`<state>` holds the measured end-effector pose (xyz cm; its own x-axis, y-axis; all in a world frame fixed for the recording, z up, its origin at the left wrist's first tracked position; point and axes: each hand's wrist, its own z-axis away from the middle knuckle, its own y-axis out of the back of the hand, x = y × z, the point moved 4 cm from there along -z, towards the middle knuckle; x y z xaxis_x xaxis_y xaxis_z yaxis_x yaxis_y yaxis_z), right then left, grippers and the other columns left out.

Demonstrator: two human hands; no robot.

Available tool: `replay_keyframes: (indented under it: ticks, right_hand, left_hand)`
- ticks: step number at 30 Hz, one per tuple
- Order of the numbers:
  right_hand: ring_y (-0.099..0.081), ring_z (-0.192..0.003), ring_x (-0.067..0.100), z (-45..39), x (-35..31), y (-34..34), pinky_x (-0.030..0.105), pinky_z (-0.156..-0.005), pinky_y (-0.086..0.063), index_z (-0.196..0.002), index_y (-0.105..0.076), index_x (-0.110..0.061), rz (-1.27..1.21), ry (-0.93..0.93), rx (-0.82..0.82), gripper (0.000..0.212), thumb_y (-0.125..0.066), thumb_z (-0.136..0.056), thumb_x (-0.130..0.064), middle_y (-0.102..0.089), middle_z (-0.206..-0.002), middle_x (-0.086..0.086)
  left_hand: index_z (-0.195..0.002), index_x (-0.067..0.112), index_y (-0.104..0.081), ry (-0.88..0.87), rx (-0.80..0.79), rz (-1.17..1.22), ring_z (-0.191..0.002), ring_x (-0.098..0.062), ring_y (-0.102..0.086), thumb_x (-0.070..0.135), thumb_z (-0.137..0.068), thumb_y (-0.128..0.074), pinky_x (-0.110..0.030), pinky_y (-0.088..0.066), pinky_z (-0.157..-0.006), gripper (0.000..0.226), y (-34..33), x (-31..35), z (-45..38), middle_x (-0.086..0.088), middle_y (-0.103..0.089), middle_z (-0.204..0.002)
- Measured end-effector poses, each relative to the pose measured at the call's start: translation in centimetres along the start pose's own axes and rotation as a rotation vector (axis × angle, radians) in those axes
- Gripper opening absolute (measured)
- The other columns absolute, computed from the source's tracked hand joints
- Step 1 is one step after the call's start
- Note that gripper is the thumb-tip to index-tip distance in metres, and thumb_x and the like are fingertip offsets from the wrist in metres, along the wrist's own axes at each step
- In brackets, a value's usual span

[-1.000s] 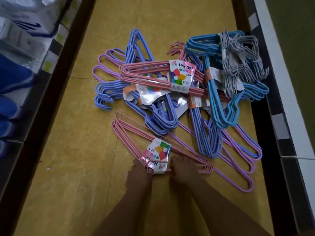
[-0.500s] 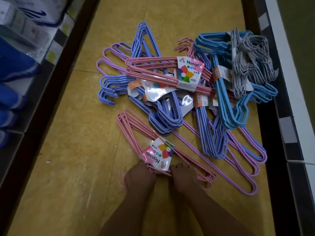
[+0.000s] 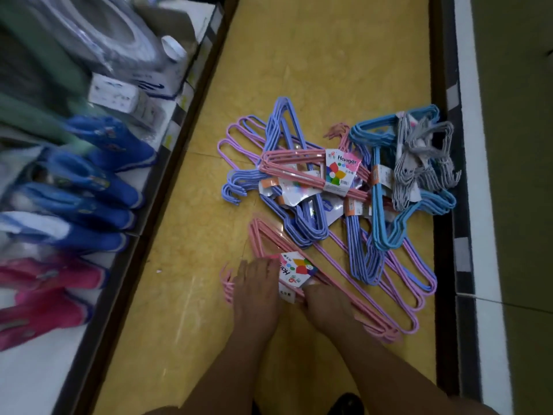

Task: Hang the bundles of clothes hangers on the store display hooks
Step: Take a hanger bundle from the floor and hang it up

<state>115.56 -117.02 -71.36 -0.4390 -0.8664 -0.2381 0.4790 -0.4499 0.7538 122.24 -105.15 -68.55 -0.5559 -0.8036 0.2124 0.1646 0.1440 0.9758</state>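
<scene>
Hands, left [image 3: 258, 290] and right [image 3: 327, 307], each grip pink hanger bundle [image 3: 269, 239] on bare floor [image 3: 185, 265] beside the pile [image 3: 344, 181].

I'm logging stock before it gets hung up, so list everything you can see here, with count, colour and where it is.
pink bundle: one, pink with a colourful label, floor nearest the person, under both hands
second pink bundle: one, pink, labelled Hanger, on top of the pile
purple-blue bundles: several, exact count unclear, middle and left of the pile
light blue bundle: one, right of the pile
grey bundle: one, on top at the far right
lilac hangers: some, count unclear, under the pile
slippers: several blue, some pink, shelf on the left
boxes: a few, white, shelf further back on the left
floor: yellow
left hand: grips the pink bundle beside its label
right hand: grips the same bundle
</scene>
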Motion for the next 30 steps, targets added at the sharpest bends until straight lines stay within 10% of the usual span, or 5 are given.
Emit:
replay_keyframes:
  ticks: [7, 15, 23, 30]
  right_hand:
    - [-0.058, -0.112, 0.027, 8.7, -5.1, 12.2, 0.035, -0.086, -0.047, -0.132, -0.05, -0.024, -0.169, -0.041, -0.049, 0.042, -0.052, -0.092, -0.035, -0.061, -0.125, 0.005]
    - [-0.065, -0.087, 0.027, 17.4, -13.6, 26.2, 0.034, -0.071, -0.049, -0.112, -0.064, -0.01, -0.546, -0.122, -0.061, 0.041, -0.071, -0.081, -0.035, -0.068, -0.095, 0.011]
    - [-0.048, -0.045, 0.003, 25.9, -21.5, 36.8, 0.011, -0.043, -0.038, -0.069, -0.055, -0.016, -0.896, 0.079, -0.183, 0.023, -0.061, -0.082, 0.002, -0.051, -0.059, -0.001]
    - [-0.054, -0.05, 0.017, 28.3, -24.0, 39.5, 0.023, -0.054, -0.048, -0.073, -0.059, -0.006, -0.781, 0.14, -0.406, 0.01, -0.059, -0.082, -0.001, -0.057, -0.059, 0.008]
  left_hand:
    - [-0.084, 0.017, -0.049, 0.122, 0.163, 0.258, -0.064, -0.021, -0.054, 0.02, -0.07, -0.039, -0.03, -0.045, -0.053, 0.017, 16.8, 3.7, 1.8, 0.0, -0.053, -0.076]
    - [-0.084, 0.014, -0.051, 0.796, -0.298, 0.787, -0.093, -0.03, -0.059, 0.041, -0.099, -0.038, -0.037, -0.046, -0.076, 0.034, 29.2, 2.4, 4.0, -0.012, -0.063, -0.101]
    - [-0.097, 0.013, -0.068, 1.104, -0.176, 1.643, -0.077, -0.015, -0.061, 0.041, -0.091, -0.059, -0.029, -0.047, -0.072, 0.03, 41.3, 1.6, 3.3, -0.004, -0.071, -0.092]
    - [-0.114, 0.007, -0.057, 1.113, 0.136, 1.669, -0.066, -0.012, -0.056, 0.012, -0.088, -0.063, -0.023, -0.042, -0.055, 0.028, 48.5, -0.3, 6.0, -0.004, -0.065, -0.085]
